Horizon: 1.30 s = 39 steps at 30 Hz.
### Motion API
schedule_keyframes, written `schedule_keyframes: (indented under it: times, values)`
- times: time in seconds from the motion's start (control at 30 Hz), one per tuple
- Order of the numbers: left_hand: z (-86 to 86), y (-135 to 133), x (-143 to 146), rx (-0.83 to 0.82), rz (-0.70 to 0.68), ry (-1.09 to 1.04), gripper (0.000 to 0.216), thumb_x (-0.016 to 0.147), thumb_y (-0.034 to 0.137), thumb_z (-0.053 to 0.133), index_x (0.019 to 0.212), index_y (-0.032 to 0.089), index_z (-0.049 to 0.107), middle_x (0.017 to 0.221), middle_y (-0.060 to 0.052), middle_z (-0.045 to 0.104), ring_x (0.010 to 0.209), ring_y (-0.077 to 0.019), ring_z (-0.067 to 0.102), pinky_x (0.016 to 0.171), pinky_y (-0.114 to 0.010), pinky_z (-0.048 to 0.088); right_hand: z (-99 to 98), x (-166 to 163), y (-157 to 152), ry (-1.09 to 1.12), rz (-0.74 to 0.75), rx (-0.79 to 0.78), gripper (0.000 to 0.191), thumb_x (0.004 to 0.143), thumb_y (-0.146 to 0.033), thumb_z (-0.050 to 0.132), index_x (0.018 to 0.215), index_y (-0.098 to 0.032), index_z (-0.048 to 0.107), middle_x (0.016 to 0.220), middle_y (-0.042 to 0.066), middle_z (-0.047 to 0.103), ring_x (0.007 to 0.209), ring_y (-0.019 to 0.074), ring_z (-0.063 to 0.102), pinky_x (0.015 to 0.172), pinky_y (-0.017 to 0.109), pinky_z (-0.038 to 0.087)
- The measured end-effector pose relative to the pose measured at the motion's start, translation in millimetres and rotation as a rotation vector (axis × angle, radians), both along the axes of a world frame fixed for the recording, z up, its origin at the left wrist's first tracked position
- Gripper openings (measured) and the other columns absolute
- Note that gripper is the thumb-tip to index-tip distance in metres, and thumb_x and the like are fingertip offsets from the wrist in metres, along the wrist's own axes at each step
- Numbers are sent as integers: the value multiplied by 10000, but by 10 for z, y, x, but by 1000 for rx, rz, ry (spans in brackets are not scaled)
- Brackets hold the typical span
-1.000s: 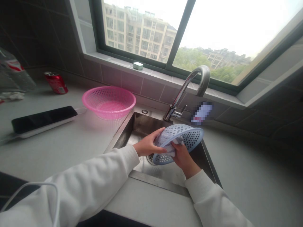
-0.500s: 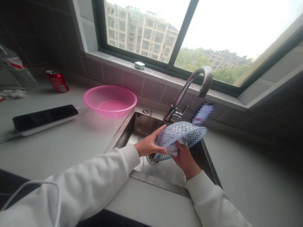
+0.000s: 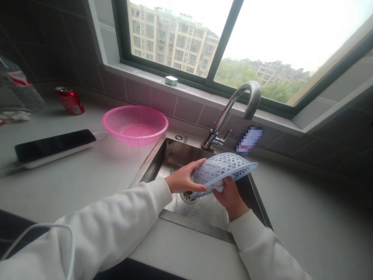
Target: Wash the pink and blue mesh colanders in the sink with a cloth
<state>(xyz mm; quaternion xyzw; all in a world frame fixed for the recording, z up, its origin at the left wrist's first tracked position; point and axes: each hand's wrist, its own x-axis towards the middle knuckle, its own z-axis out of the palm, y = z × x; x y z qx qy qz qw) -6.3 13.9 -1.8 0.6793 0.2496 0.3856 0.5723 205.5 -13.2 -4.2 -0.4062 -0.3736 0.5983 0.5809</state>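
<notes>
A pale blue plastic colander (image 3: 223, 165) with patterned holes is held tilted over the steel sink (image 3: 180, 151), its open side turned down toward me. My left hand (image 3: 186, 177) grips its left rim, thumb on the near side and fingers round the outer wall. Inside the opening, my right hand (image 3: 230, 196) presses a white cloth (image 3: 218, 186) against the colander's rim and inner side; its fingertips are partly hidden. Beneath the colander, the sink drain (image 3: 189, 197) shows in part.
A curved chrome faucet (image 3: 230, 112) rises behind the sink. On the left counter stand a pink basket (image 3: 135, 124), a red can (image 3: 70, 101), a plastic bottle (image 3: 21, 87) and a phone-like black slab (image 3: 55, 146). A small box (image 3: 171, 80) sits on the windowsill.
The colander has tipped so less of its inside shows, its right end moving slightly right. My right hand and the cloth have shifted a little along its inner rim. My left hand keeps its grip.
</notes>
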Motion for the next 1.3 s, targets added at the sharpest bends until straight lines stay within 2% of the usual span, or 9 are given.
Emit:
schedule_keyframes:
  times: [0.1,0.33,0.47,0.57,0.77,0.93,1.03,1.17,1.3]
  values:
    - [-2,-4,-11,47,4,28,1147,620,432,946,1606,239,393,1652,-169,414,1504,-417,419,1280,-585,281,-23,24,6,7,-25,16,271,748,-452,804,978,-319,751,1055,25,814,1195,349,696,1006,535,586]
    - [-29,35,-20,56,38,5,1159,625,500,935,1610,215,395,1649,-170,419,1519,-434,392,1289,-566,264,-36,-165,-22,-45,63,13,414,648,-349,909,1019,-253,752,1090,49,804,1105,341,719,1057,534,554]
    - [-61,53,-17,-30,26,-50,1280,595,594,942,1643,207,316,1699,-193,334,1563,-442,317,1299,-577,231,-43,-51,22,34,-22,-7,338,714,-486,852,970,-299,735,1055,33,803,1095,344,717,959,519,604]
    - [-86,49,-1,-56,13,-27,1233,590,582,950,1616,208,377,1679,-192,375,1544,-445,352,1289,-604,240,-55,-9,32,27,-24,-44,340,742,-541,824,967,-306,725,983,32,802,1064,353,727,902,532,620]
    - [-76,43,7,-34,16,-74,1157,600,503,958,1585,198,434,1636,-189,446,1504,-416,427,1276,-577,289,-8,-155,-48,-75,102,-8,414,668,-388,903,1020,-247,737,1094,64,799,1105,333,718,1037,520,562]
    - [-69,36,6,-31,0,-60,1154,595,468,968,1586,211,437,1638,-184,445,1505,-412,426,1278,-581,285,-8,10,-28,-112,-31,31,246,756,-480,802,914,-305,731,1042,40,798,1144,338,703,977,510,593]
    - [-66,26,12,-41,-7,-68,1160,583,464,976,1584,219,442,1636,-180,449,1505,-420,423,1283,-587,268,-27,14,-25,-108,-53,32,338,749,-549,790,976,-308,724,1063,41,796,1143,354,706,968,552,591]
    - [-66,31,14,-67,-15,-122,1156,585,510,969,1576,210,455,1633,-184,450,1503,-436,420,1277,-584,280,0,-152,-67,-144,32,34,464,640,-427,920,1029,-264,728,1132,50,792,1139,326,712,1083,522,534]
    - [-81,52,11,-79,1,-154,1171,571,558,970,1572,223,464,1667,-178,401,1539,-444,361,1292,-576,247,81,-125,-81,-85,20,21,427,653,-425,907,1007,-270,723,1069,25,801,1147,322,713,1068,519,548]
